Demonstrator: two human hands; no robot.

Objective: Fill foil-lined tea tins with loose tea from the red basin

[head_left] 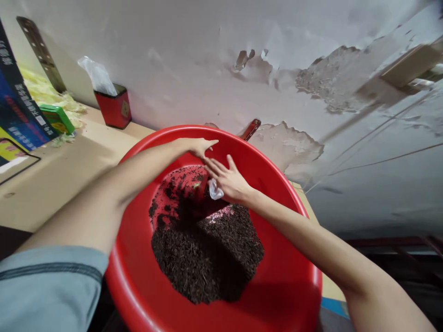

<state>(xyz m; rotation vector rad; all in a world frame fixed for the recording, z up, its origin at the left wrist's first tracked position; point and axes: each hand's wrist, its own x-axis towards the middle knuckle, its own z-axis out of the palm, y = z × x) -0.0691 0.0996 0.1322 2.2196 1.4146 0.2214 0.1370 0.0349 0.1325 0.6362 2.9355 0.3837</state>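
Note:
A large red basin (284, 258) holds a heap of dark, dry shredded leaves (194, 263) that look like loose tea. My left hand (200, 146) is over the far part of the basin, fingers apart, some of them out of sight. Close beside it on the right, my right hand (230, 180) has its fingers stretched out towards the left one; whether they touch I cannot tell. Below my right hand, a clear plastic bag (216, 189) pokes out of a dark red container in the basin, mostly hidden by hand and shadow. Neither hand visibly grips anything.
On the wooden table (104, 143) at left stand a red box (116, 108) with a plastic bag sticking out, a green packet (57, 119) and a dark blue printed box (24, 101). A red-brown handle (251, 129) shows behind the basin's rim. The peeling wall (194, 78) rises behind.

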